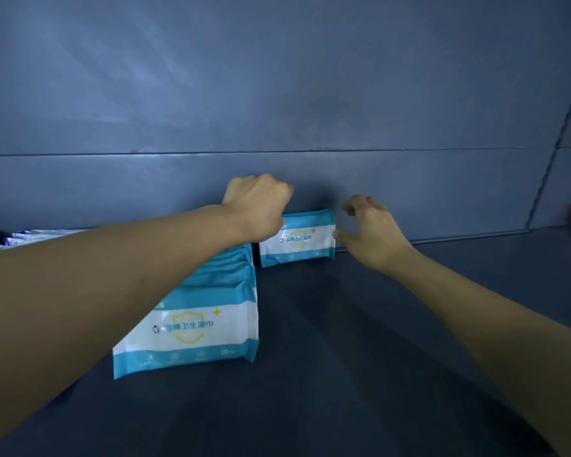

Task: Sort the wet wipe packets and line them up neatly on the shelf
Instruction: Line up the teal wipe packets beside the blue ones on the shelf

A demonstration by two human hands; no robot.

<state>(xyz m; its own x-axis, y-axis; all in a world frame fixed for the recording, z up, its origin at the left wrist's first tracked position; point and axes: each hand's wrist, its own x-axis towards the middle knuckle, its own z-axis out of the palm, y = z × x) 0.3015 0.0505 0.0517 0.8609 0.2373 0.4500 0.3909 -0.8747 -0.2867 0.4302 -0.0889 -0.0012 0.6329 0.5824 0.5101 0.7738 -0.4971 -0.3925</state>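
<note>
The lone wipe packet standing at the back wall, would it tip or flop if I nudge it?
The lone packet stands upright on its thin bottom edge, so it probably tips easily. Its glossy film wrapper suggests it is soft and a bit slippery. The right hand hovers beside it with curled fingers; the left hand is at its top corner.

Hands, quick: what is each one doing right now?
Left hand: fingers hidden behind its back, over the upright teal-and-white wet wipe packet; grip cannot be told.
Right hand: open, fingers loosely curled beside that packet, holding nothing.
</note>
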